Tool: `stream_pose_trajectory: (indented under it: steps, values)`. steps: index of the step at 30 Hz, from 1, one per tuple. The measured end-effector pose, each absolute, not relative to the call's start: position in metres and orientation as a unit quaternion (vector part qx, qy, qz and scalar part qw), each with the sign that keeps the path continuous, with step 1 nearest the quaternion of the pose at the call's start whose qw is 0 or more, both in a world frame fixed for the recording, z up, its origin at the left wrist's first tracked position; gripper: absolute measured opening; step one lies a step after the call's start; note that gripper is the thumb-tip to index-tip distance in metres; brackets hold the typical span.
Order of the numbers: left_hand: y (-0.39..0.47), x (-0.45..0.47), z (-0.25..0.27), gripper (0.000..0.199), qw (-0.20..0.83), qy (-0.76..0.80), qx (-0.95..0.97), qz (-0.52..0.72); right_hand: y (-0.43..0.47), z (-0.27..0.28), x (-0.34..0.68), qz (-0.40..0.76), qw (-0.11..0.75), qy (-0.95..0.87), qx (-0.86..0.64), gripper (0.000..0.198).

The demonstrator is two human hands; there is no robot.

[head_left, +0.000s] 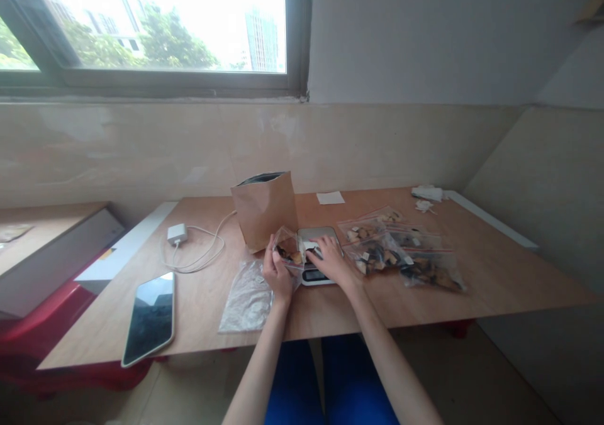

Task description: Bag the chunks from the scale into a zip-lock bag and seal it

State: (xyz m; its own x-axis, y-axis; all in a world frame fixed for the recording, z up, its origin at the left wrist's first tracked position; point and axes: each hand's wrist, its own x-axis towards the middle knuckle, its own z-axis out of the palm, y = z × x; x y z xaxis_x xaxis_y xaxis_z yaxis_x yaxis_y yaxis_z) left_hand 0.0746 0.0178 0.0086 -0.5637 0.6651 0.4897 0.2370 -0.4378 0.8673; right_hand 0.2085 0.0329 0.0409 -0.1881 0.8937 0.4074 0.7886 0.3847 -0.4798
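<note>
My left hand (277,275) is closed on a clear zip bag (286,241) with dark and tan dried pieces inside. The bag's mouth faces a small kitchen scale (317,231) with a dark display (315,275). Over the scale's plate is my right hand (329,260), fingers bent near a dark piece (310,249); whether the fingertips grip it I cannot tell. Behind the left hand stands an open brown paper pouch (265,211). Flat clear plastic bags (243,302) lie to the left, partly under that hand.
Several filled zip bags (377,255) lie right of the scale. A tablet (150,318) rests at the table's front left, near a white charger (177,233) with its cable. White paper (330,197) and a white bundle (427,192) sit at the back. A red stool (51,324) is at left.
</note>
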Motion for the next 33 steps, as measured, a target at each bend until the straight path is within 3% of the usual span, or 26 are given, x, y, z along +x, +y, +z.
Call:
stream_pose_trajectory:
  steps: [2, 5, 10, 15, 21, 26, 33]
  values:
    - [0.015, 0.074, 0.010, 0.041, 0.143, 0.505, 0.435, 0.732, 0.029, 0.034, 0.210, 0.065, 0.282, -0.771, -0.568, 0.028]
    - [0.012, 0.074, 0.012, 0.042, 0.144, 0.500, 0.425, 0.740, 0.026, 0.033, 0.210, 0.075, 0.298, -0.765, -0.567, 0.022]
    - [0.010, 0.074, 0.014, 0.043, 0.171, 0.488, 0.413, 0.749, 0.025, 0.055, 0.209, 0.197, 0.431, -0.691, -0.546, 0.009]
    - [0.003, 0.083, 0.022, 0.044, 0.215, 0.484, 0.408, 0.743, 0.019, 0.093, 0.198, 0.242, 0.540, -0.641, -0.490, 0.011]
    - [-0.008, 0.092, 0.045, 0.044, 0.241, 0.471, 0.404, 0.746, 0.011, 0.120, 0.180, 0.265, 0.474, -0.702, -0.461, 0.015]
    - [-0.008, 0.087, 0.063, 0.043, 0.240, 0.500, 0.356, 0.752, -0.015, 0.114, 0.186, 0.197, 0.518, -0.678, -0.483, 0.018]
    - [-0.032, 0.099, 0.071, 0.040, 0.254, 0.531, 0.358, 0.725, -0.059, 0.081, 0.183, 0.305, 0.509, -0.639, -0.489, 0.048]
